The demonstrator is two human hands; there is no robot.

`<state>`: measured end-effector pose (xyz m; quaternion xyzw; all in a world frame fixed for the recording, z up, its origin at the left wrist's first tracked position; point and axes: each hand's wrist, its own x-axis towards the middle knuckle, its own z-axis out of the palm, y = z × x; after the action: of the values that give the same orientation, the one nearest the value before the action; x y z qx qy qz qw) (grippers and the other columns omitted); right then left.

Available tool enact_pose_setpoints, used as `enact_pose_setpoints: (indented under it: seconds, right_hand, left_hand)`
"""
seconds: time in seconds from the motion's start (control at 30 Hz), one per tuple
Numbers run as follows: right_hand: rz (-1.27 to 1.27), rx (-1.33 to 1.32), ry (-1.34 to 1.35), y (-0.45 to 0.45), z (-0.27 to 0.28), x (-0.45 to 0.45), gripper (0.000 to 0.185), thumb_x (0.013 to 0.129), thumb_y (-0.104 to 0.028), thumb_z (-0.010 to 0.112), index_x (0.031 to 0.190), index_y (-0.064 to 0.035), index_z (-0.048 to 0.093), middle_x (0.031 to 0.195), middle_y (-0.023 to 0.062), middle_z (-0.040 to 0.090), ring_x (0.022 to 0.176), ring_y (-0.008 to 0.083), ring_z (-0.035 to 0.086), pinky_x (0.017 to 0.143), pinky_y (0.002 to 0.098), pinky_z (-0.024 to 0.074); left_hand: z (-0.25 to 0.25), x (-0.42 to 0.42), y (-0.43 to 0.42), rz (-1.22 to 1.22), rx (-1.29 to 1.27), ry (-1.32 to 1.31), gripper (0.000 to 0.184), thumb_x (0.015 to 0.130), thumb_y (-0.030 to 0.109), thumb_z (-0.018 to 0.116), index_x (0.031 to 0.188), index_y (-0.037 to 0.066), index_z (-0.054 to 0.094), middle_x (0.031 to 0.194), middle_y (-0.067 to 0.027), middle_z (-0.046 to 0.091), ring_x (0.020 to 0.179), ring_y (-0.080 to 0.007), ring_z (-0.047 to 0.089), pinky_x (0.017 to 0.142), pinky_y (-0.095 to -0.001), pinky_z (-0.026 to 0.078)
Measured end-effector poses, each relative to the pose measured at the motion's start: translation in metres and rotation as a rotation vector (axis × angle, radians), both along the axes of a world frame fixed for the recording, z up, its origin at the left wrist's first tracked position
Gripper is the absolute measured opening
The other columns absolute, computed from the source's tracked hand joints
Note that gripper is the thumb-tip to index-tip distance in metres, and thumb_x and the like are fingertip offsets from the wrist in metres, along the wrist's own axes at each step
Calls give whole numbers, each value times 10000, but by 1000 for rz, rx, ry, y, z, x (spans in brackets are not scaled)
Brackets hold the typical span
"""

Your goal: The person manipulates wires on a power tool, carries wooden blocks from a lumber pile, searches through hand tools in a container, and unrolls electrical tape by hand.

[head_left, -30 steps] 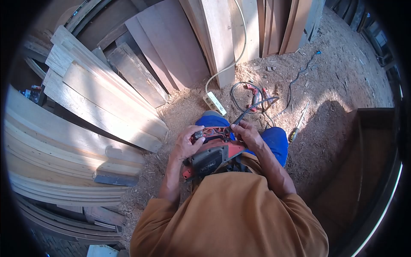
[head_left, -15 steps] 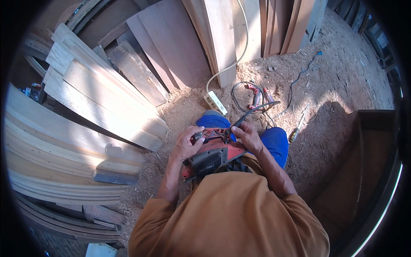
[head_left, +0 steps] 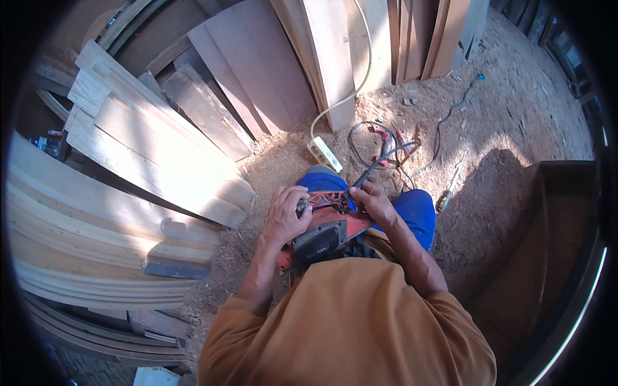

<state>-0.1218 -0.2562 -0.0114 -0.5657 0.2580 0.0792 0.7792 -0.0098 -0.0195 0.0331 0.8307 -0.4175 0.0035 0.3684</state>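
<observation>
A red and black electric planer (head_left: 322, 241) lies across my lap, with its handle opened and coloured wires (head_left: 325, 199) showing inside. My left hand (head_left: 286, 215) is closed over the end of the opened handle, around a small dark part (head_left: 302, 205) whose kind I cannot make out. My right hand (head_left: 375, 204) pinches the black power cord (head_left: 367, 175) at its thick sleeve, where it enters the handle. Beyond my knees, a loose red handle cover (head_left: 385, 143) lies on the shavings inside a loop of the cord.
A white power strip (head_left: 326, 154) with a pale cable lies ahead of my knees. A screwdriver (head_left: 443, 201) rests on the shavings at right. Stacked planks (head_left: 148, 154) stand at left, and upright boards (head_left: 264, 64) at the back. A dark wooden box-like frame (head_left: 566, 170) is at right.
My left hand has shifted slightly, its fingers now curled further over the handle's end. The right hand stays on the cord, whose loop has moved a little.
</observation>
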Motion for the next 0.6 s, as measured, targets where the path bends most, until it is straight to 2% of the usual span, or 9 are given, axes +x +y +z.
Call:
enact_pose_setpoints:
  seconds: [0.17,0.27,0.37,0.47,0.6]
  right_hand:
    - [1,0,-16,-3,-12,-1,202,997,-258,618,973,-64,668,737,-21,530,649,63,492,518,225,469]
    - [-21,20,-4,1,9,-1,220,998,-267,616,975,-55,672,735,-23,525,648,62,496,503,223,488]
    - [-9,54,28,-1,2,0,231,998,-269,617,985,-45,674,730,-27,523,629,65,497,505,225,484]
    - [2,43,12,-1,15,0,251,997,-279,621,995,-35,676,726,-28,525,611,63,494,507,226,486]
    - [15,44,-27,-1,3,-2,250,995,-279,632,989,-34,682,724,-25,530,606,59,492,502,225,474]
  left_hand:
    - [20,-10,-4,3,23,-82,221,720,71,708,926,74,628,1022,-124,657,960,-337,596,917,-439,469]
    - [27,-17,-6,27,0,-76,210,720,74,703,915,83,627,971,-114,648,940,-333,583,928,-438,458]
    - [19,-18,-4,-2,33,28,188,735,76,691,906,87,615,934,-118,651,940,-346,607,888,-443,482]
    - [31,-24,-7,-19,65,199,213,724,49,691,923,63,617,895,-114,690,882,-347,675,813,-435,536]
    - [43,-20,-16,-17,209,413,280,760,80,686,1017,37,580,919,-151,707,851,-354,706,777,-439,548]
